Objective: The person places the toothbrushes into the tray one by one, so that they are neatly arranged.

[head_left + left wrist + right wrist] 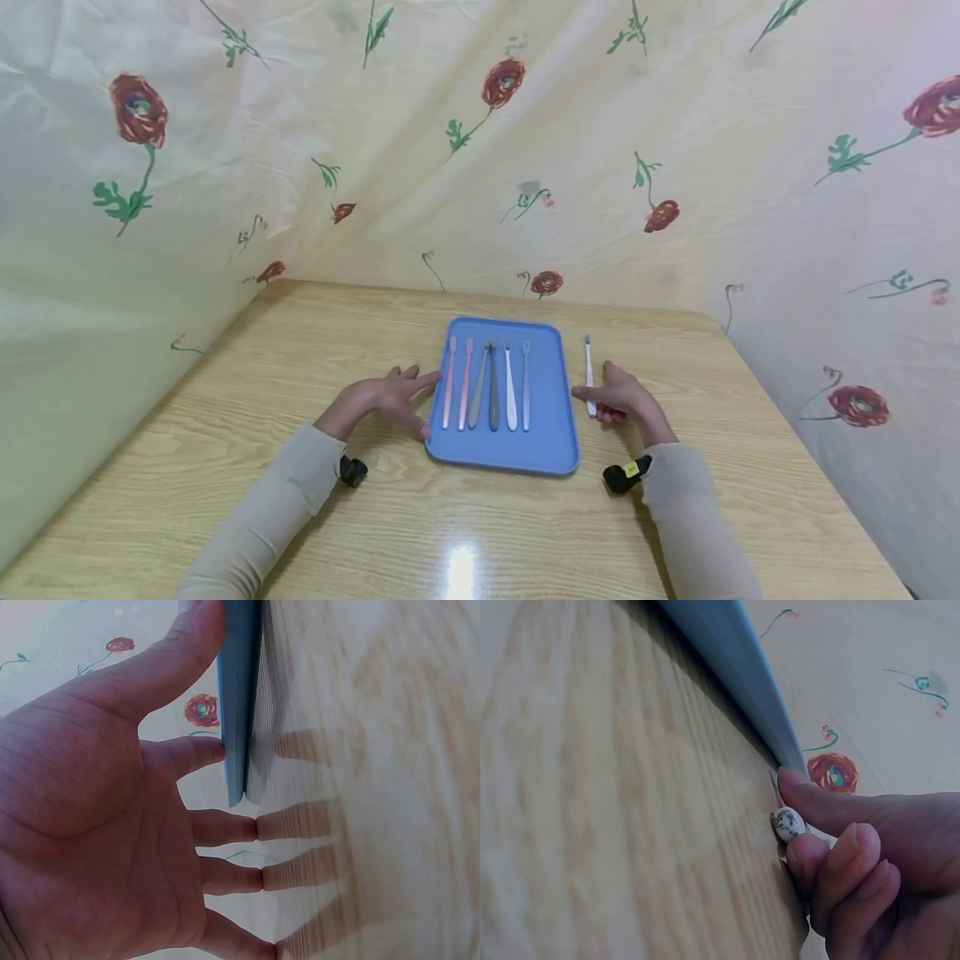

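Observation:
A blue tray (495, 454) lies on the table with several toothbrushes side by side in it: two pink ones (463, 392), a grey one (476, 396), a dark one (493, 400), a white one (511, 396) and a pale one (527, 396). My left hand (390, 398) is spread at the tray's left edge, thumb and forefinger touching the rim. Right of the tray, another white toothbrush (588, 371) lies upright in the head view. My right hand (626, 396) holds its lower handle (787, 823) between thumb and forefinger, with the other fingers curled. The thumb tip reaches toward the tray rim.
The wooden table (315, 321) extends around the tray. A flowered cloth (405, 192) hangs behind it and along both sides. Each wrist bears a small black camera, such as the right one (622, 477).

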